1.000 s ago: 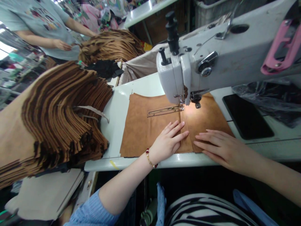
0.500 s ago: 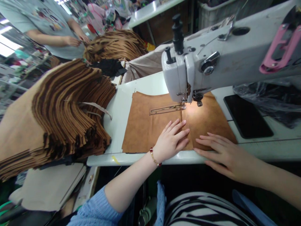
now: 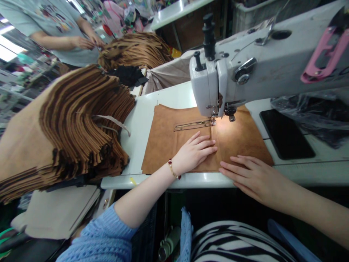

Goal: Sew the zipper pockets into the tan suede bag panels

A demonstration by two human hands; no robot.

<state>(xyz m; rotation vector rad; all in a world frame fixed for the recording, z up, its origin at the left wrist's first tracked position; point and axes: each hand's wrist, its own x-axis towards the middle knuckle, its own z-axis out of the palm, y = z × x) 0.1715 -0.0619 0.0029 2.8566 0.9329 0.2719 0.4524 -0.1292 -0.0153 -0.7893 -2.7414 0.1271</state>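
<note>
The right hand (image 3: 255,178) has slid towards nine o'clock; it and the left hand (image 3: 187,156) lie open, fingers slightly apart, seemingly steadying the panel (image 3: 160,145) on the bench (image 3: 135,145), beneath the presser foot (image 3: 213,122).

Brown panel (image 3: 163,149) flat on the pale sewing table (image 3: 131,153), its zipper (image 3: 194,125) running to the foot of the sewing machine (image 3: 208,87); lamp glow just right of the needle. Left hand (image 3: 192,153) lies palm down on the panel below the zipper, fingers slightly spread, bracelet (image 3: 173,170) at the wrist. Right hand (image 3: 252,178) rests at the panel's near edge, fingertips on it. Phone (image 3: 286,134) to the right of the panel, beside clear plastic (image 3: 313,112). Pink thread snips (image 3: 320,58) against the machine arm. Tall curved stack of brown pieces (image 3: 79,120) at left. Beyond it, a person (image 3: 60,32) stands by a second brown pile (image 3: 136,49), both hands together.
</note>
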